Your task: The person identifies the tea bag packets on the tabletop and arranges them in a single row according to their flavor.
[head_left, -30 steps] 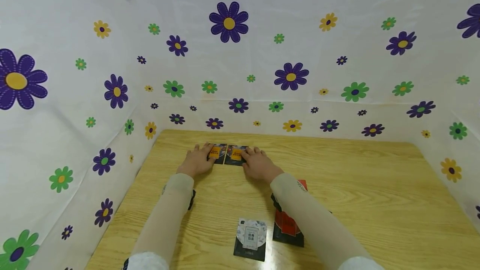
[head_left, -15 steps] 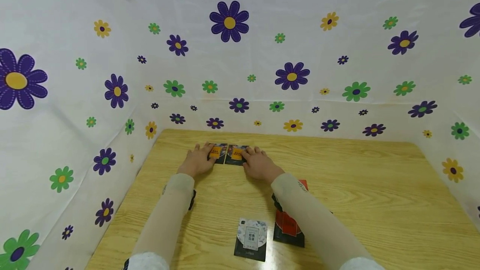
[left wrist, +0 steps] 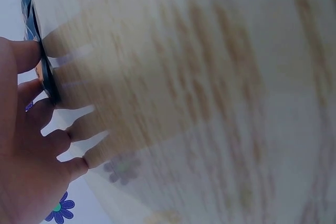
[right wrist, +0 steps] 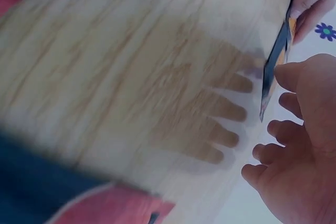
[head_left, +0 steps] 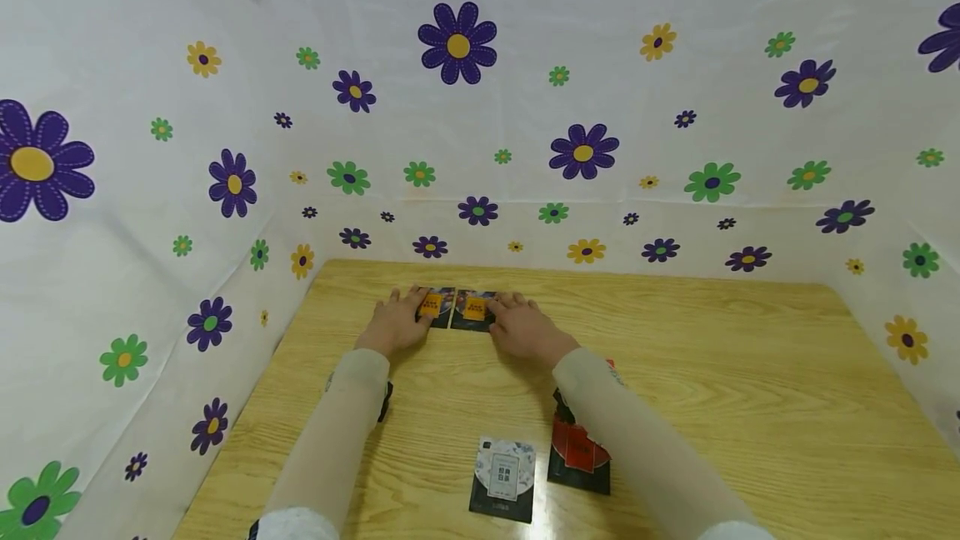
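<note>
Two flat dark sachets with orange labels lie side by side near the table's back edge: a left sachet (head_left: pixel 437 308) and a right sachet (head_left: pixel 472 309). My left hand (head_left: pixel 392 325) rests its spread fingers over the left sachet's left side, thumb at its lower edge. The left wrist view shows that sachet (left wrist: pixel 47 77) edge-on beside the fingers. My right hand (head_left: pixel 527 330) lies at the right sachet's right edge, fingers extended and slightly bent. In the right wrist view, its thumb tip is close to the sachet (right wrist: pixel 274 59) and the other fingers hold nothing.
Nearer the front lie a white-and-black sachet (head_left: pixel 502 480) and a red-and-black sachet (head_left: pixel 579 450), the latter partly hidden under my right forearm. The wooden table (head_left: pixel 720 357) is bounded at the back and sides by a flower-print cloth (head_left: pixel 525 115).
My right hand and forearm have shifted slightly to the right, uncovering a little more of the right sachet. The left hand and the sachets stay where they were.
</note>
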A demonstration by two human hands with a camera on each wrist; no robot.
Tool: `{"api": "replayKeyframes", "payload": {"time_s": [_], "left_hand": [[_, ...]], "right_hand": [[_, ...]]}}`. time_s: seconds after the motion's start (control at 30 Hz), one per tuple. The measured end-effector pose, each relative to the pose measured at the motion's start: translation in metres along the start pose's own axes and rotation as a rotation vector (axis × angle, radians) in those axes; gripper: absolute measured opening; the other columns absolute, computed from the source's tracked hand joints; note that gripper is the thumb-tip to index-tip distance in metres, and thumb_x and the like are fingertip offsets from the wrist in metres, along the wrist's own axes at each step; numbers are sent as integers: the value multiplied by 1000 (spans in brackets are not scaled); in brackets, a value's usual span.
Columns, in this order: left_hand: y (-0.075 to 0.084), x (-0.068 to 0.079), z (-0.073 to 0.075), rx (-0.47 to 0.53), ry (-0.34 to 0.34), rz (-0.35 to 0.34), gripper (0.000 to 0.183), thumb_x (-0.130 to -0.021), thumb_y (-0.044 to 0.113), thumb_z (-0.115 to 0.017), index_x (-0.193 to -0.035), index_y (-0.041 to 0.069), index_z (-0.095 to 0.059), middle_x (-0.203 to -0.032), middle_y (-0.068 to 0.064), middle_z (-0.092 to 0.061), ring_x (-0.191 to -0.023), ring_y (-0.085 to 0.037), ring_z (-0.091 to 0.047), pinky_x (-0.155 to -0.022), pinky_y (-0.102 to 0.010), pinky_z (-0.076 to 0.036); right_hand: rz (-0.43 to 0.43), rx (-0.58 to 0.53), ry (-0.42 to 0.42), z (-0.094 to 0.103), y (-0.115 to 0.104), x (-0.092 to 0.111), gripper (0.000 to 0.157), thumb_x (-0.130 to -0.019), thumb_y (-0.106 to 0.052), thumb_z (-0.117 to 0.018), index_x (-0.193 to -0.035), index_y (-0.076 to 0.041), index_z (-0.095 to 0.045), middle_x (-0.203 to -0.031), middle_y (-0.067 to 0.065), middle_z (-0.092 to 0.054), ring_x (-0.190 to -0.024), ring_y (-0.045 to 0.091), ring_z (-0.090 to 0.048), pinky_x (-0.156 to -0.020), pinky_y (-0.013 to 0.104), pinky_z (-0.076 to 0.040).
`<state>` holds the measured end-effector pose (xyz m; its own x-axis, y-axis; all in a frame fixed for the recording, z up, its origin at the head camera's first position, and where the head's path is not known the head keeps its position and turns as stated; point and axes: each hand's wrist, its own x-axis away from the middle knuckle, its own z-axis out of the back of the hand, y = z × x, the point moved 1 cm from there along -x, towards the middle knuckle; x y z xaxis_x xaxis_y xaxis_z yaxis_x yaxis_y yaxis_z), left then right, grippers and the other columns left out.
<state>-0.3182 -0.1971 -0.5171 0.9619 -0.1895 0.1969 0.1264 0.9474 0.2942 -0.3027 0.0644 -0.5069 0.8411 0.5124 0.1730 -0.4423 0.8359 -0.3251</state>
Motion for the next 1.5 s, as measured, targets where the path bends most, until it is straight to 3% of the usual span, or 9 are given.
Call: {"api": "replayKeyframes", "payload": {"time_s": [0.6,0.93,1.2,1.5], "left_hand": [[0,0,-2,-25,11,-15,65,-110,36,-45,-168,12,-28,-175,-15,-24,-160,-50,-17,-127,-74,-15],[-3,-2,-4,-49,18,-31,66,-110,39,-45,-169,14,-28,-175,-14,-25,-160,-50,-19,-127,-73,-18],[-3,-3,-3,-52,19,-38,66,-110,39,-45,-168,13,-29,-175,-14,-25,-160,-50,-18,-127,-73,-18],[-2,-2,-5,-62,38,-33,64,-110,37,-44,-168,13,-30,-174,-15,-26,-160,-50,-21,-126,-74,-18]], "right_hand": [[11,-44,82,15,47,63,54,-112,-23,-49,-160,1,-42,-166,32,-34,-156,55,-26,-125,71,-24],[49,-52,136,23,62,103,52,-110,-23,-55,-153,5,-49,-160,36,-41,-151,60,-32,-120,75,-29],[26,-60,174,17,69,143,52,-108,-26,-59,-151,3,-54,-158,33,-46,-150,59,-35,-121,74,-30],[60,-42,237,6,75,177,47,-106,-23,-64,-146,1,-59,-152,32,-54,-145,61,-41,-117,75,-35]]}}
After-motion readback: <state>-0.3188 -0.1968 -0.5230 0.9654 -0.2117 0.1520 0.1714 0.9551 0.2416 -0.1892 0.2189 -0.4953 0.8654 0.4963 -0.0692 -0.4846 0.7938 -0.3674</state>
